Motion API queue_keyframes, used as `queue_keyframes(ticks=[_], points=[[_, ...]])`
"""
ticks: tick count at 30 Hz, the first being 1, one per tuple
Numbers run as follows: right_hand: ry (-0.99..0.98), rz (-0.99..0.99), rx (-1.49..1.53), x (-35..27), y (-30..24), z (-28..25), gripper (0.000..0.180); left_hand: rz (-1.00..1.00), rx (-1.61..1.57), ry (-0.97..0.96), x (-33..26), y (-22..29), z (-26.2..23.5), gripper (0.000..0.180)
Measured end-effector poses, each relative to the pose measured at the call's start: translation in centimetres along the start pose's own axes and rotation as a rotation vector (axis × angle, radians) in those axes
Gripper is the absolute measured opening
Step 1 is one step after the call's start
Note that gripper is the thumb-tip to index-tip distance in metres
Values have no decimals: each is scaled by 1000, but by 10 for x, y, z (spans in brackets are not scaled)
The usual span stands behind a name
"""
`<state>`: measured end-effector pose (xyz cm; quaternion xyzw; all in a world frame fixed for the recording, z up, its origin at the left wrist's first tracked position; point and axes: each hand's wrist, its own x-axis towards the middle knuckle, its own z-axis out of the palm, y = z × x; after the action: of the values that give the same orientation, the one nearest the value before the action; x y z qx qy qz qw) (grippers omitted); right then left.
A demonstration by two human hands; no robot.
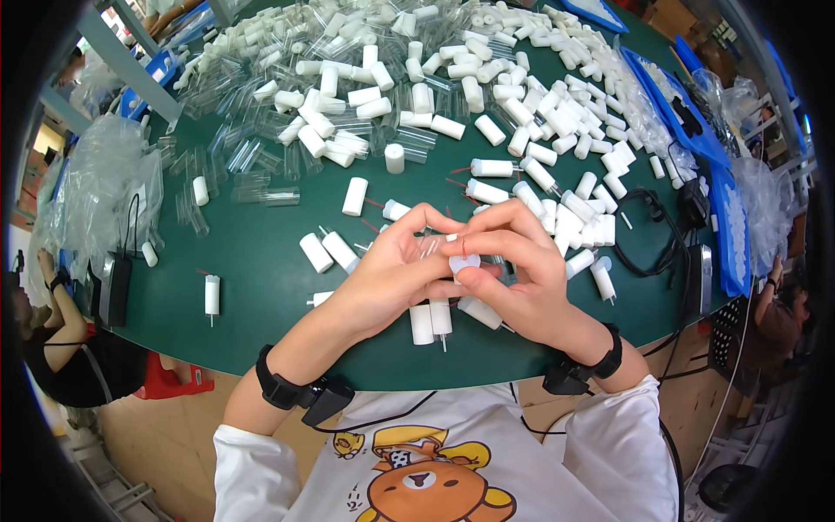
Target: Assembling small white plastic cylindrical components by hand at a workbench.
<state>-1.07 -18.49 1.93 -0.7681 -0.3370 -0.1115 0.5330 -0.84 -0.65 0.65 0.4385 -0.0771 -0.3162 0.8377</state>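
Observation:
My two hands meet above the near middle of the green table. Between the thumb and index finger of my right hand (531,274) is a small round translucent white cap (464,262) with a red cord rising from it. My left hand (391,270) curls round from the other side, its fingertips meeting the right ones. Small white bits (430,247) show within the left palm; their kind is unclear. Just below the hands lie white cylinders (421,324), one with a thin stem (441,318). Other white cylinders with red cords (492,168) lie just beyond my fingers.
The green table (261,335) carries a large heap of white cylinders (374,107) and clear tubes (246,157) at the back. Plastic bags (113,183) stand at the left. Blue trays (729,226) and a coiled black cable (648,230) lie right. Other people sit at both sides.

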Motion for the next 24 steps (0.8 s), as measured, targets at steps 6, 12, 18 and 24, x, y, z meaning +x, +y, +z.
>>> queue_keyframes(ticks=[6,12,18,24], points=[[44,32,44,2,-2,-2,23,15,27,61,-1,3,2,12],[-39,171,138,2,-3,-1,22,-34,-88,46,-3,7,9,12],[-18,233,170,-2,-3,1,19,-31,-63,-44,-2,2,6,9],[47,305,225,-3,-3,7,18,-53,-86,33,-3,-2,18,11]])
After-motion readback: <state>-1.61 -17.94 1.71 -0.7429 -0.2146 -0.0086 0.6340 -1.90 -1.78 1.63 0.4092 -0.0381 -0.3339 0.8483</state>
